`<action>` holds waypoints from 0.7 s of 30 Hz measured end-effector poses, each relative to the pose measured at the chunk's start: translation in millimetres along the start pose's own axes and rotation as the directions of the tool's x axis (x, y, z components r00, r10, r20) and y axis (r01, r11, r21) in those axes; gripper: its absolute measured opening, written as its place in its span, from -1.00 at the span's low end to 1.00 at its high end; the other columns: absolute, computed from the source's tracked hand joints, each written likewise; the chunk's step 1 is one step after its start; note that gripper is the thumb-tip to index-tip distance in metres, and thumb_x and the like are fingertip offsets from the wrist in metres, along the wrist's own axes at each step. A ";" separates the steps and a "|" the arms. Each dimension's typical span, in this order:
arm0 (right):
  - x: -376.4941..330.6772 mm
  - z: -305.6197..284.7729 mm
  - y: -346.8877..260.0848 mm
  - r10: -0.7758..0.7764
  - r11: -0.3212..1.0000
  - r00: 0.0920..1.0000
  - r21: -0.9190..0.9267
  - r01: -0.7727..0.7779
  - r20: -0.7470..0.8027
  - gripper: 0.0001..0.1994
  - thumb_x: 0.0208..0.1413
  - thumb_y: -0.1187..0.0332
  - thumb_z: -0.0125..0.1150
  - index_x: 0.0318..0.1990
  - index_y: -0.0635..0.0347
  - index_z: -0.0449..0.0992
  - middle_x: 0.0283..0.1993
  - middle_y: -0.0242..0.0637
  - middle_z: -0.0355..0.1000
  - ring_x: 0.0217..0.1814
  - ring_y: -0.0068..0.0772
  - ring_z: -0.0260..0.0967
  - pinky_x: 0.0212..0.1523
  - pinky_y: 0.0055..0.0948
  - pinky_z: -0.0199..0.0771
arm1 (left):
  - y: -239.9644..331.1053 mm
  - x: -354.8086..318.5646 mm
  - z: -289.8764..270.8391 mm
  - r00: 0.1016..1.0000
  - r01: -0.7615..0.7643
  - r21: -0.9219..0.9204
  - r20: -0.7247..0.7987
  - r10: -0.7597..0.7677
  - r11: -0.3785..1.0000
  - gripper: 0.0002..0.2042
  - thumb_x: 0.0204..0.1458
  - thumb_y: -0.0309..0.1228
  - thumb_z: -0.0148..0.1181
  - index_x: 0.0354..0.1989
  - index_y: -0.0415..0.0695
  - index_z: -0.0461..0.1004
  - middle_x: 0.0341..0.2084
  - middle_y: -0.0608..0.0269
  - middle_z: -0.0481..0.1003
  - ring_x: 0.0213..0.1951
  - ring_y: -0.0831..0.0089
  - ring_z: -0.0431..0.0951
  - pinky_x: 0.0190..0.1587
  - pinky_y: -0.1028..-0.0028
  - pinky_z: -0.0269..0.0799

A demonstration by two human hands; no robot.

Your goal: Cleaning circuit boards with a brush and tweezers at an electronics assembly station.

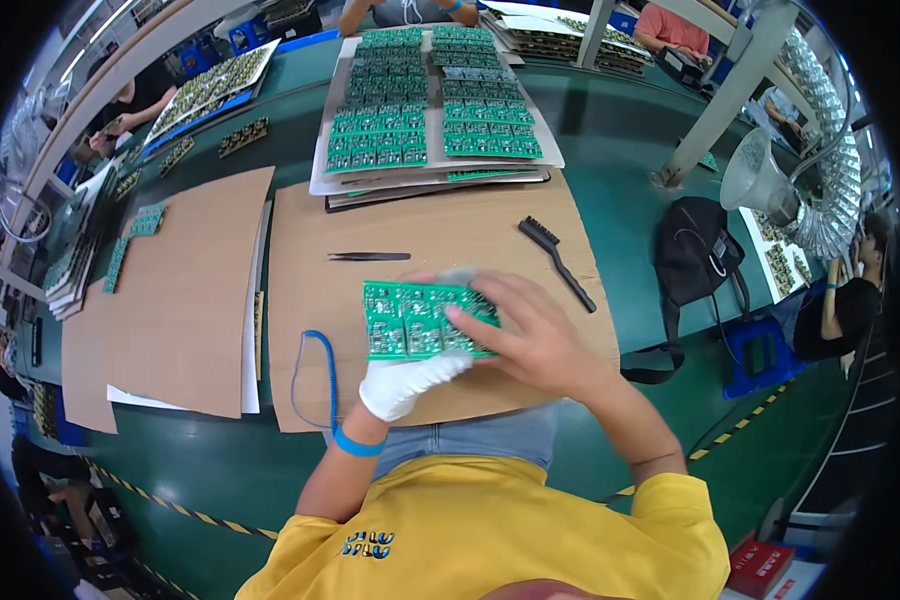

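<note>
Between my two hands is a green circuit board panel (407,318), its component side up, above the brown cardboard. My left hand (415,384), in a white glove with a blue band and coiled cord at the wrist, grips the panel's near edge. My bare right hand (535,330) holds the right end, thumb on top and fingers along the far edge. Beyond the panel lie black tweezers (370,256). To the right rests a black brush (558,264) with bristles at its far end.
Stacked sheets carrying many green panels (490,130) stand ahead. Left, a cardboard sheet (190,300) has a few small boards (116,264) near its edge. A black backpack (698,250) and a metal post (730,95) are at right, beside a flexible duct with a clear hood (760,175). Other people sit around.
</note>
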State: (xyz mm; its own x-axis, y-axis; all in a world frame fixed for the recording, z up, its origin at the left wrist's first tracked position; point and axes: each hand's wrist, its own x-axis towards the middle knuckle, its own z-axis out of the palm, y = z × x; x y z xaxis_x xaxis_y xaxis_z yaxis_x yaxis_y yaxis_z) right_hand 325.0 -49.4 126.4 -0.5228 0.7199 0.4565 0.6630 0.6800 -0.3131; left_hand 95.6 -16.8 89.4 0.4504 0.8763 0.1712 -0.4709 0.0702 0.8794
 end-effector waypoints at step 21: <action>25.4 98.2 -54.8 0.751 0.615 0.644 0.510 -0.601 -0.147 -0.77 0.33 0.59 0.09 0.06 0.31 0.59 -0.21 -0.31 0.43 -0.30 -0.65 0.31 -0.36 -0.49 0.31 | -26.6 -45.6 -85.7 0.979 -0.034 0.240 -0.186 0.080 0.970 -0.07 -0.20 -0.53 0.65 0.37 -0.17 0.16 0.28 0.07 0.39 0.25 0.30 0.49 0.28 0.30 0.49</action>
State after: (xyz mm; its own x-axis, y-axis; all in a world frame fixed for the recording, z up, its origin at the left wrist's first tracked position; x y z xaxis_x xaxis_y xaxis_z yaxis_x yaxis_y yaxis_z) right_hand 222.8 -54.7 73.3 0.2397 0.9538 0.1813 0.4491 0.0566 -0.8917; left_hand 22.6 -17.8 20.1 0.2625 0.9524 0.1552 -0.2900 -0.0756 0.9540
